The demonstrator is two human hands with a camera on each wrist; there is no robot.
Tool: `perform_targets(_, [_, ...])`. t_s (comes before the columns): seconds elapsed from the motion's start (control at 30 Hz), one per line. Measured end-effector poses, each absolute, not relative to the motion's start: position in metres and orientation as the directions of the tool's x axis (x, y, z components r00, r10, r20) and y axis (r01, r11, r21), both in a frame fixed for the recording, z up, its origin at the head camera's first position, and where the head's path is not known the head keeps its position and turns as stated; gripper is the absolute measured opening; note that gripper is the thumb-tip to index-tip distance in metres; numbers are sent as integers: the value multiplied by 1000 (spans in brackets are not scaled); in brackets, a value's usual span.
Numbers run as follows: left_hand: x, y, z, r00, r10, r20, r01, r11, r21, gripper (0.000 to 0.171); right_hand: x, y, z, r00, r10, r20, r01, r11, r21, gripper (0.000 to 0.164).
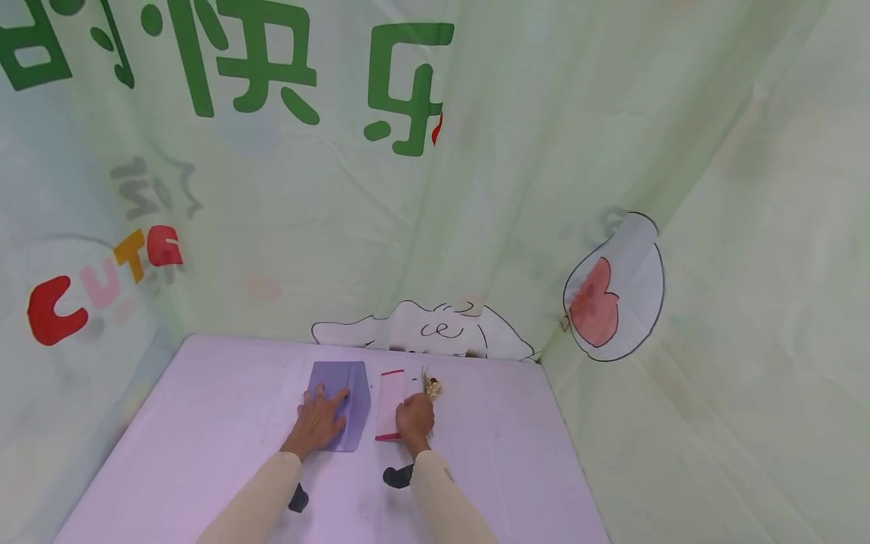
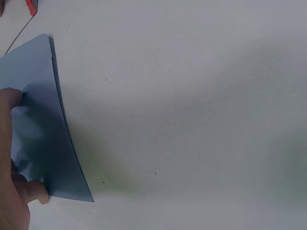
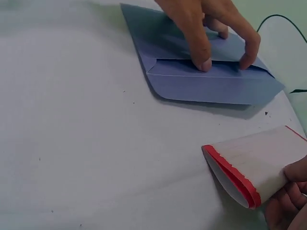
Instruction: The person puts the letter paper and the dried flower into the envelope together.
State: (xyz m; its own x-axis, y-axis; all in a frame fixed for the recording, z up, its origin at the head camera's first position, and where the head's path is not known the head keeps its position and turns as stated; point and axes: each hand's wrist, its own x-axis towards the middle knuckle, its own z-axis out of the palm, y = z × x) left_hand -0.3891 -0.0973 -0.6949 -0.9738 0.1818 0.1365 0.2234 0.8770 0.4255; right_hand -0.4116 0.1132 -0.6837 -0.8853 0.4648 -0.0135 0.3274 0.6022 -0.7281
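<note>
Left hand point(image 1: 321, 420) spread on an envelope point(image 1: 359, 414), right hand point(image 1: 415, 419) pinching a folded card point(image 1: 390, 400).
Card sits at the envelope's three o'clock; whatever's inside the envelope is hidden.

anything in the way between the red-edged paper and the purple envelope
Only bare table and tiny dark specks lie between the red-edged paper and purple envelope. The left grip rests on the envelope, though, and might get in the way there.

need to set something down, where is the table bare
The table is bare right of the dried flowers and left of the purple envelope, out to each side edge. The middle is crowded: left hand on the envelope, right hand holding the red-edged paper, narrow gap between.
</note>
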Motion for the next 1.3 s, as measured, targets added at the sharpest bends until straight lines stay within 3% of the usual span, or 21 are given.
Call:
perform_targets(0.3, [-395,-101,-709,-970,196,142,239,866,438,56,-415,118,-672,-857,488,-166,322,255,-912,21])
perform_targets(0.5, [-397,-107,-703,-978,188,92,210,870,447,55,-415,95,-666,-917,355,-181,232,107,-967,21])
perform_targets(0.67, [-396,-106,-697,-983,185,19,172,871,461,57,-418,77,-683,-935,318,-154,220,181,-959,11])
perform_targets(0.93, [-395,-107,-697,-979,200,27,189,861,472,57,-418,67,-696,-900,434,-48,235,388,-891,6])
perform_targets(1.3, [-400,-108,-697,-981,195,-24,156,849,506,57,-420,48,-699,-875,483,26,244,488,-838,5])
